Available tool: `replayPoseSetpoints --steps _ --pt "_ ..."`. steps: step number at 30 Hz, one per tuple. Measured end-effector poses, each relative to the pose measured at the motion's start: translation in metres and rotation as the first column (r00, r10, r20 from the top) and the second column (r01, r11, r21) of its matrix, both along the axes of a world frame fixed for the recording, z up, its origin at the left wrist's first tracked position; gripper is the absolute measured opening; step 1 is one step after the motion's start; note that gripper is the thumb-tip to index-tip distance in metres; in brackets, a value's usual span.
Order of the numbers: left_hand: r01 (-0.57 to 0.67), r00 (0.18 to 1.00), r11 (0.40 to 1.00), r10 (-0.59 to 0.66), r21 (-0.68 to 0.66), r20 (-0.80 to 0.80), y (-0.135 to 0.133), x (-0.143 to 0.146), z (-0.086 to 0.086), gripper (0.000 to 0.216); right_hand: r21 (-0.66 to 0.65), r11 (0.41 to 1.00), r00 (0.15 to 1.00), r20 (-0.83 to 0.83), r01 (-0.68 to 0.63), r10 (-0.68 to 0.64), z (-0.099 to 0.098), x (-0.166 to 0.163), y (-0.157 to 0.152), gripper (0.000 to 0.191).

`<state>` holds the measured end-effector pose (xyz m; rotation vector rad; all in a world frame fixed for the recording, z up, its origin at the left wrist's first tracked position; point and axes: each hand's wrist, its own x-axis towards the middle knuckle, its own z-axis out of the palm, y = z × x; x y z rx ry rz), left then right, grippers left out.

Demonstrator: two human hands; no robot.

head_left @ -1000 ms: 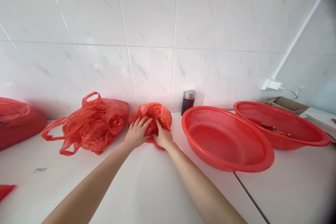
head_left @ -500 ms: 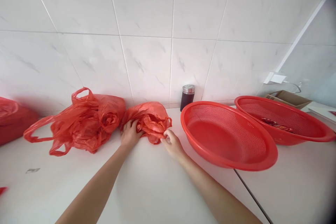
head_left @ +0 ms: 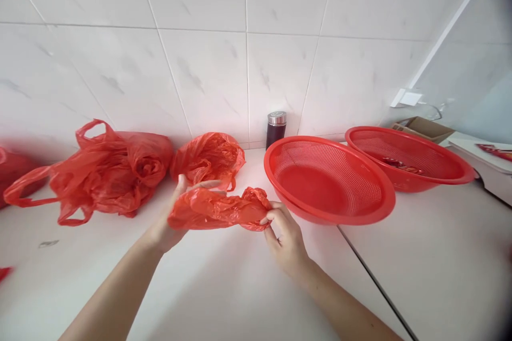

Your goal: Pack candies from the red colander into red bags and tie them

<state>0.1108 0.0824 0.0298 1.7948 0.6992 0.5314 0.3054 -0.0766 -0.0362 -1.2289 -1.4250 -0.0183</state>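
Note:
A crumpled red plastic bag (head_left: 218,209) is held up above the white counter (head_left: 224,287) between both hands. My left hand (head_left: 170,218) cups its left end from behind, fingers curled under it. My right hand (head_left: 286,234) pinches the bag's right end, fingers closed. Behind it, near the wall, a second small red bag (head_left: 208,157) lies on the counter. A bigger heap of red bags (head_left: 108,168) sits to the left.
Two red perforated baskets stand at the right: an empty one (head_left: 360,212) near my right hand, and another (head_left: 412,162) behind it holding a few red items. A dark jar with a metal lid (head_left: 275,128) stands by the tiled wall. A cardboard box (head_left: 424,128) sits far right.
Both hands have pulled one red bag off the small pile and lifted it toward me. The view has shifted slightly, so the heap and baskets sit further left.

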Motion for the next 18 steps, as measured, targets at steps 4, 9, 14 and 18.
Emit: replayPoseSetpoints --steps 4,9,14,18 --pt "0.277 0.956 0.878 -0.294 -0.389 0.017 -0.036 -0.006 0.005 0.054 0.009 0.998 0.997 0.051 -0.054 0.054 0.003 -0.005 -0.002 0.034" --pt "0.053 0.993 0.952 -0.083 -0.302 -0.086 -0.045 -0.012 -0.017 0.023 0.060 0.998 0.999 0.044 -0.012 0.010 0.011 0.000 -0.004 0.038" --pt "0.023 0.999 0.964 -0.031 -0.266 -0.027 -0.057 -0.018 -0.012 0.042 0.096 0.995 0.999 0.016 -0.037 0.035 0.014 0.000 -0.008 0.038" --pt "0.150 0.987 0.948 -0.159 -0.280 -0.012 -0.075 0.001 -0.013 0.036 0.092 0.994 0.990 0.128 -0.064 0.052 0.014 -0.007 -0.010 0.037"
